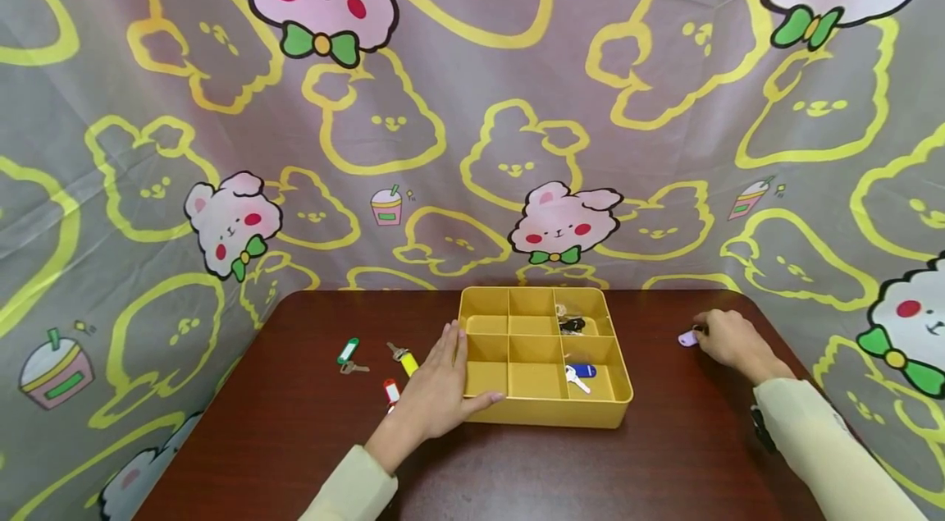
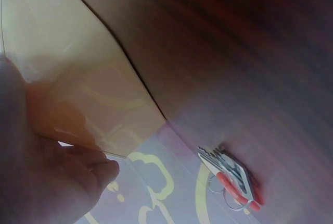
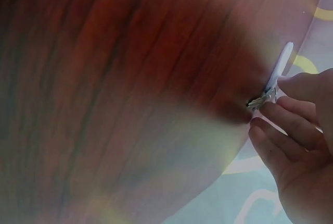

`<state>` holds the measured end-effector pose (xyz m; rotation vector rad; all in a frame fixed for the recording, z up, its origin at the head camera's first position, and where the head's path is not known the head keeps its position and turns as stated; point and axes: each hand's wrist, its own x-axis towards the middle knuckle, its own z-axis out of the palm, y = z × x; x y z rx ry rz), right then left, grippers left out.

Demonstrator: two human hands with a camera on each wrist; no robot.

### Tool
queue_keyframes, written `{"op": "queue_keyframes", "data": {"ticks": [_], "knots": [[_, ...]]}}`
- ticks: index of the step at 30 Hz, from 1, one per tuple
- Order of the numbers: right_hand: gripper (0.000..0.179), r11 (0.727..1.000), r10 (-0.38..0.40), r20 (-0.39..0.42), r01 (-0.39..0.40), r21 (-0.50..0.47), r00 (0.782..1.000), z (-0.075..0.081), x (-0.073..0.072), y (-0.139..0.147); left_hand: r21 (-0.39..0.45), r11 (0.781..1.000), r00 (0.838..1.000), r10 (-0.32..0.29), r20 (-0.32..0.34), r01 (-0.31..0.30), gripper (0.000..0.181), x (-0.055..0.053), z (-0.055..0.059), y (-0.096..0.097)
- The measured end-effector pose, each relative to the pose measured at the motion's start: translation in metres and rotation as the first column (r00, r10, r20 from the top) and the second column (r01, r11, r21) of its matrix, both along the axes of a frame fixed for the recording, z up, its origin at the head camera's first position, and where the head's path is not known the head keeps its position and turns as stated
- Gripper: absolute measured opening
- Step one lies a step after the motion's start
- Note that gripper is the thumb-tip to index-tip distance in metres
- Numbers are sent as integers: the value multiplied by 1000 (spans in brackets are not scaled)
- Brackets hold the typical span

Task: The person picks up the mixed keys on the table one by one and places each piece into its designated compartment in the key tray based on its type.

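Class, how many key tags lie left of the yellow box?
3: green tag farthest left, yellow tag nearest the box, red tag by the left hand, which may hide more.

Pale cream left sleeve, long matching right sleeve, small black object at its cuff, bare left hand, bare right hand

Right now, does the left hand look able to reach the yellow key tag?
Probably yes: the yellow key tag lies on the table just beside the left hand, with nothing seen between, but it must first leave the box.
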<state>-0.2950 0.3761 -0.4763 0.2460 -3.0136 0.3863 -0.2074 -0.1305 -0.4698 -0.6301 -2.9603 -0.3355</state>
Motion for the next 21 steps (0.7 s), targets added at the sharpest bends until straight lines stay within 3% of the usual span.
{"op": "queue_keyframes", "data": {"ticks": [21], "knots": [[11,1000,-3,-8,3,3,1000,-2,-1,1,-10,1000,1000,-1,1,1,116,-1,-1,0]]}}
